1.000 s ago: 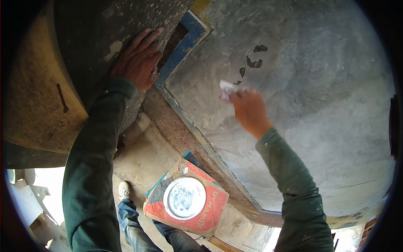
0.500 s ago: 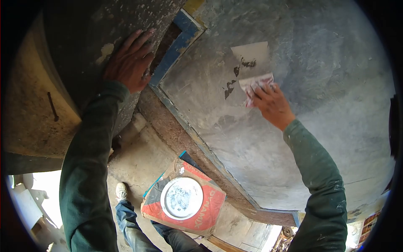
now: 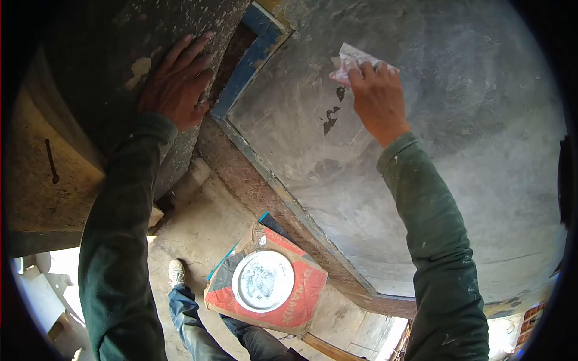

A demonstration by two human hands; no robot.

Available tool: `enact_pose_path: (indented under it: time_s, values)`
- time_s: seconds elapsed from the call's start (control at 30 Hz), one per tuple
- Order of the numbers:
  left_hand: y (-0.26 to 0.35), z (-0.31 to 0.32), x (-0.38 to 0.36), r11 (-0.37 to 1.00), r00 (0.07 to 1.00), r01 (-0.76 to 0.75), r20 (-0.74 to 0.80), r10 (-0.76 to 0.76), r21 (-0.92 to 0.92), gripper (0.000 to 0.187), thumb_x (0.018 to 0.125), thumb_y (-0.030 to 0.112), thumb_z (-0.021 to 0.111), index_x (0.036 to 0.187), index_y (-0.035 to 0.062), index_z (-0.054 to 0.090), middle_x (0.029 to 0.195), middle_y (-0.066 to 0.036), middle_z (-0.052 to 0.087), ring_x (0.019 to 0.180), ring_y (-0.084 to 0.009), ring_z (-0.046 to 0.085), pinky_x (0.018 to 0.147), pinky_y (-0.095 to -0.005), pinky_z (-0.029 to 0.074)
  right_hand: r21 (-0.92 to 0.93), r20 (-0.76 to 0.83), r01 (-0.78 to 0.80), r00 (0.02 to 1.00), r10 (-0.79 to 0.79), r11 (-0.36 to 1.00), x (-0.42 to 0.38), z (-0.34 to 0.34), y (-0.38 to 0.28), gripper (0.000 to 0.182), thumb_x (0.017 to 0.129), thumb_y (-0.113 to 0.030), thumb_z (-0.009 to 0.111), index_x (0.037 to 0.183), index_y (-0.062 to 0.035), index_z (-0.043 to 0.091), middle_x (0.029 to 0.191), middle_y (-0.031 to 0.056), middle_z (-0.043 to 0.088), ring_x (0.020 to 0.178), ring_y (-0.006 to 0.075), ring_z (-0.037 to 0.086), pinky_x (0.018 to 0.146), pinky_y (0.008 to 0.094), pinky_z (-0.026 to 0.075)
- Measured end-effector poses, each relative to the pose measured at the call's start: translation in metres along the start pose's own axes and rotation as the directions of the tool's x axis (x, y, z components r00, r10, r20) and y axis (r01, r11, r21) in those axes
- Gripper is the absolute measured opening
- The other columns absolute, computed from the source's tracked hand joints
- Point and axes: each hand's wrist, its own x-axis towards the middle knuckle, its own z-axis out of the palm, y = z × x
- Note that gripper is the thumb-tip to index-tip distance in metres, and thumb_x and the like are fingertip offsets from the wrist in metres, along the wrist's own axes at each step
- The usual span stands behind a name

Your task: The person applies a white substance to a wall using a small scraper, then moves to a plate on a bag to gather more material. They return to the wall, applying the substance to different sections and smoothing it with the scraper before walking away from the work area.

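A pink-smeared white sheet slants over the grey wall.

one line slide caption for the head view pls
Right hand holding a pale scrap at a grey wall near dark patches, left hand spread on a dark surface.

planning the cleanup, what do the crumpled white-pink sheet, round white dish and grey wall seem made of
Crumpled white-pink sheet: paper or cloth, matt, creased; I can't tell which.
Round white dish: perhaps plastic or enamelled metal, by its smooth pale rim.
Grey wall: probably cement plaster, dull, with mottled streaks.
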Motion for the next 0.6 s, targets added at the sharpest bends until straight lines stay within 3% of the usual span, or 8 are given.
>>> enact_pose_path:
  time_s: [0.07,0.13,0.27,0.33,0.43,0.53,0.6]
  values:
    - [-0.003,0.003,-0.004,0.999,0.997,-0.031,-0.071,0.030,-0.012,0.032,0.076,0.017,0.074,0.104,0.0027,0.068,0.136,-0.011,0.058,0.149,-0.0234,0.026,0.127,-0.0407,0.016,0.078,0.086,0.062,0.994,-0.068,0.995,-0.023,0.009,-0.022,0.035,0.087,-0.014,0.059,0.120,-0.0069,0.066,0.105,0.0088,0.066,0.100,0.0283,0.060,0.086,0.0445,0.046]
    - [-0.001,-0.003,-0.002,1.000,0.999,0.011,0.044,-0.011,0.001,0.042,0.077,0.021,0.075,0.114,0.0033,0.067,0.146,-0.009,0.050,0.150,-0.0241,0.023,0.126,-0.0434,0.016,0.114,0.162,0.129,0.976,-0.147,0.985,-0.059,0.018,-0.042,0.037,0.088,-0.017,0.057,0.122,-0.0052,0.065,0.109,0.0103,0.065,0.102,0.0292,0.060,0.089,0.0452,0.045]
    - [-0.001,-0.003,-0.003,0.999,0.997,0.038,0.069,-0.038,0.005,0.042,0.077,0.021,0.075,0.114,0.0031,0.067,0.145,-0.009,0.051,0.150,-0.0240,0.023,0.127,-0.0430,0.015,0.172,0.260,0.213,0.932,-0.253,0.962,-0.117,0.021,-0.078,0.040,0.089,-0.019,0.056,0.125,-0.0025,0.063,0.112,0.0126,0.065,0.105,0.0301,0.059,0.093,0.0457,0.045]
    - [-0.001,-0.002,-0.004,1.000,1.000,-0.004,-0.019,0.004,0.010,0.033,0.079,0.024,0.073,0.104,0.0023,0.070,0.138,-0.011,0.058,0.150,-0.0248,0.024,0.127,-0.0401,0.014,0.327,0.325,0.270,0.868,-0.375,0.906,-0.129,0.016,-0.087,0.039,0.089,-0.018,0.057,0.126,-0.0046,0.063,0.107,0.0116,0.065,0.102,0.0296,0.060,0.092,0.0460,0.045]
    - [0.000,-0.004,-0.004,1.000,0.998,0.027,0.061,-0.026,-0.010,0.041,0.078,0.022,0.074,0.114,0.0030,0.068,0.142,-0.010,0.054,0.150,-0.0245,0.024,0.127,-0.0428,0.015,0.454,0.419,0.166,0.828,-0.374,0.875,-0.112,-0.001,-0.073,0.037,0.089,-0.015,0.058,0.124,-0.0081,0.064,0.101,0.0090,0.065,0.099,0.0288,0.060,0.089,0.0455,0.044]
    - [0.001,-0.004,-0.004,0.999,0.997,0.033,0.075,-0.034,0.014,0.041,0.078,0.022,0.074,0.114,0.0033,0.068,0.144,-0.010,0.053,0.150,-0.0248,0.023,0.127,-0.0430,0.014,0.328,0.174,0.132,0.965,-0.197,0.935,-0.031,-0.027,-0.033,0.032,0.088,-0.012,0.058,0.119,-0.0117,0.065,0.096,0.0059,0.066,0.095,0.0262,0.061,0.083,0.0428,0.044]
    - [0.004,-0.007,-0.003,0.999,0.995,0.034,0.090,-0.036,0.021,0.041,0.078,0.021,0.074,0.114,0.0035,0.068,0.144,-0.010,0.052,0.150,-0.0249,0.023,0.127,-0.0430,0.014,0.189,-0.018,0.140,0.990,-0.139,0.972,0.021,-0.016,-0.009,0.027,0.088,-0.012,0.058,0.113,-0.0119,0.067,0.094,0.0051,0.066,0.093,0.0248,0.061,0.081,0.0413,0.044]
